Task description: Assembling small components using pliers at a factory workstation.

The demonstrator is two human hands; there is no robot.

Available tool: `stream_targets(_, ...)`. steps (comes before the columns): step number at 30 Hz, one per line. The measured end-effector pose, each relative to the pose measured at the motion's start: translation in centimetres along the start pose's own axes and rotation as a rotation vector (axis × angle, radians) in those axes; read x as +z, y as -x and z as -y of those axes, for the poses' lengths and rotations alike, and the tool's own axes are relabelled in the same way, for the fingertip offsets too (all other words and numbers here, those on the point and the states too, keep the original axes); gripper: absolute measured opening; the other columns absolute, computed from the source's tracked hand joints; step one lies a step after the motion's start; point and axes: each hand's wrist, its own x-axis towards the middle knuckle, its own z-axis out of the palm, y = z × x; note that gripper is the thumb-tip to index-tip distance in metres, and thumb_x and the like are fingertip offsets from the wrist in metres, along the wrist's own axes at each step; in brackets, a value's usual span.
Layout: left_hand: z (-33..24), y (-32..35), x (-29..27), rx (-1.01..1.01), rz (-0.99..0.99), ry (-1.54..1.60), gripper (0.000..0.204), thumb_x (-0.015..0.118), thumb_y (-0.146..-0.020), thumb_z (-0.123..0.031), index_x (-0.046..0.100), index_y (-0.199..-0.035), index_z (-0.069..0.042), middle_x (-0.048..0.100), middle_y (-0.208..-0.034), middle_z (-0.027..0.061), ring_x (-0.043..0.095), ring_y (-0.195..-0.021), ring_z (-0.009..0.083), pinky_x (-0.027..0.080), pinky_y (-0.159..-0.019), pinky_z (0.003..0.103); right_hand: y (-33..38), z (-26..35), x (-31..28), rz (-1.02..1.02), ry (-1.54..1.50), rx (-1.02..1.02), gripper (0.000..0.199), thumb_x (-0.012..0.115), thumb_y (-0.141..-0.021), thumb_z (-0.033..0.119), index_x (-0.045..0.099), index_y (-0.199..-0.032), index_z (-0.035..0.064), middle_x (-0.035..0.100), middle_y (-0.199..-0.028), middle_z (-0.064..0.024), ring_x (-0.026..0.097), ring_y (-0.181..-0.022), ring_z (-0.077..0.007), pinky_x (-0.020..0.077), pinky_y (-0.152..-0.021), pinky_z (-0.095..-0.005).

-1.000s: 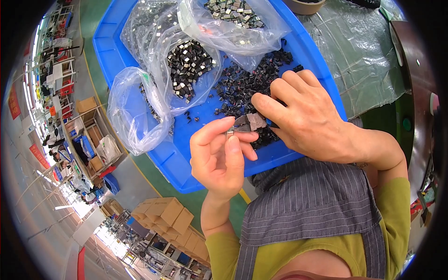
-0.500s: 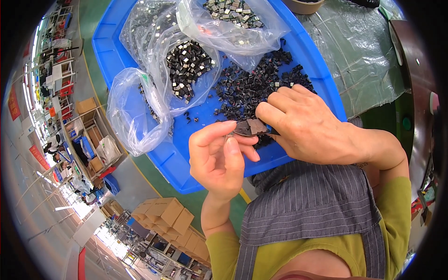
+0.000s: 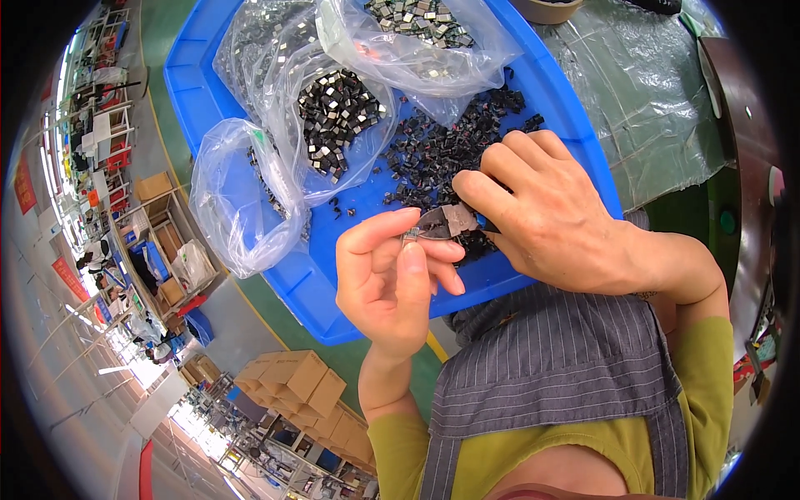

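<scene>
In my right hand point(image 3: 542, 217), curled closed, is a pair of pliers or cutters point(image 3: 457, 220) with a dark, worn metal head; its handles are mostly hidden by the fingers. The tool's jaw tip points left, at a small silvery metal part point(image 3: 409, 237) pinched between the thumb and fingers of my left hand point(image 3: 379, 283). Tip and part seem to touch, though the part is too small to make out fully. Both hands are above the near side of a blue plastic tray point(image 3: 312, 308). A heap of small black pieces point(image 3: 437, 142) lies beyond them.
Clear plastic bags stand in the tray: one with black-and-silver blocks point(image 3: 337, 117), another with silvery parts point(image 3: 425, 23), and a mostly slack bag point(image 3: 237, 237) at the left. Green sheeting point(image 3: 642, 100) covers a surface on the right. Cardboard boxes point(image 3: 292, 379) are stacked lower left.
My right hand has shifted slightly, its knuckles now farther up over the black heap, and the tool's head has tilted a little. My left hand stays nearly in place, still pinching the small part.
</scene>
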Motion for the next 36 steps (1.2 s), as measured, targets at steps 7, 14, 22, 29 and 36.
stream_targets(7,0.26,0.09,0.01,0.032,0.004,-0.048,0.024,0.045,-0.093,-0.008,0.046,-0.113,0.004,0.066,-0.073,0.0163,0.056,-0.043,0.0143,0.039,-0.040,0.019,0.09,0.02,0.01,-0.009,0.026,-0.005,0.013,0.059,-0.071,0.011,0.053,-0.082,0.0077,0.049,-0.076,-0.0075,0.050,-0.076,-0.0247,0.0375,-0.067,-0.0366)
stream_targets(14,0.11,0.16,-0.03,0.028,0.005,-0.061,0.023,0.045,-0.093,-0.008,0.046,-0.113,0.004,0.066,-0.073,0.0166,0.057,-0.044,0.0149,0.039,-0.040,0.020,0.06,-0.06,0.16,0.012,0.022,-0.014,0.013,0.059,-0.072,0.011,0.052,-0.082,0.0082,0.049,-0.076,-0.0072,0.050,-0.076,-0.0244,0.0372,-0.066,-0.0366)
stream_targets(22,0.08,0.05,0.05,0.022,0.006,-0.047,0.024,0.044,-0.092,-0.007,0.046,-0.113,0.004,0.066,-0.073,0.0169,0.057,-0.044,0.0154,0.040,-0.039,0.020,0.03,0.01,0.28,-0.008,0.016,-0.013,0.012,0.058,-0.073,0.011,0.052,-0.082,0.0083,0.049,-0.074,-0.0068,0.051,-0.074,-0.0240,0.0369,-0.065,-0.0359)
stream_targets(29,0.10,0.18,0.01,0.067,0.026,-0.039,0.024,0.046,-0.093,-0.010,0.045,-0.113,0.005,0.066,-0.073,0.0167,0.057,-0.044,0.0160,0.041,-0.039,0.020,0.25,0.29,-0.07,0.029,-0.052,-0.005,0.017,0.062,-0.073,0.011,0.052,-0.085,0.0067,0.052,-0.072,-0.0075,0.056,-0.072,-0.0256,0.0408,-0.064,-0.0373)
stream_targets(36,0.17,-0.06,-0.21,-0.003,0.033,0.028,0.026,0.045,-0.093,-0.010,0.044,-0.113,0.006,0.066,-0.074,0.0186,0.057,-0.044,0.0168,0.043,-0.039,0.021,0.11,0.09,-0.47,0.177,-0.268,0.058,0.024,0.067,-0.078,0.016,0.051,-0.090,0.0029,0.059,-0.075,-0.0145,0.062,-0.075,-0.0335,0.0475,-0.067,-0.0436)
